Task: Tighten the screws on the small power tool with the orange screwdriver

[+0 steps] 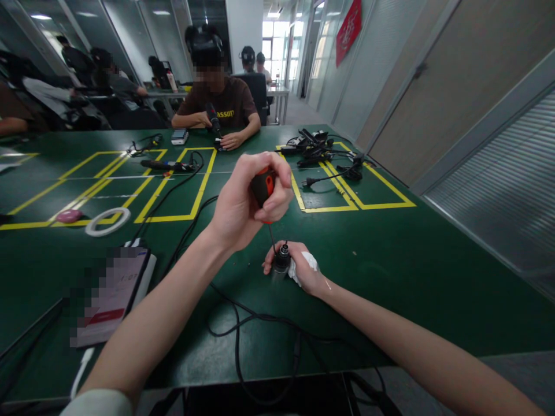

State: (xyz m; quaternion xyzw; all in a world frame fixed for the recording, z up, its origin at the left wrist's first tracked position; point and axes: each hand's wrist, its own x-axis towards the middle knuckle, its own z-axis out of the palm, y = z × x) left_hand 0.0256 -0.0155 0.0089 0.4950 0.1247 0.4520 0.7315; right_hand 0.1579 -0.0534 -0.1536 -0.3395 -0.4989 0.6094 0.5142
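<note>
My left hand (249, 199) is raised above the green table (390, 271) and closed around the red-and-black handle of a screwdriver (263, 188). The thin shaft points straight down into a small dark cylindrical part (282, 257). My right hand (303, 270) rests on the table and grips that part, with a bit of white tissue or tape (303, 266) against the fingers.
A black cable (236, 329) loops on the table in front of me. A phone on a white box (113, 294) lies at left, beyond it a white tape ring (107, 221). Chargers and cables (321, 151) are piled far right. A person sits across the table holding a tool (213, 118).
</note>
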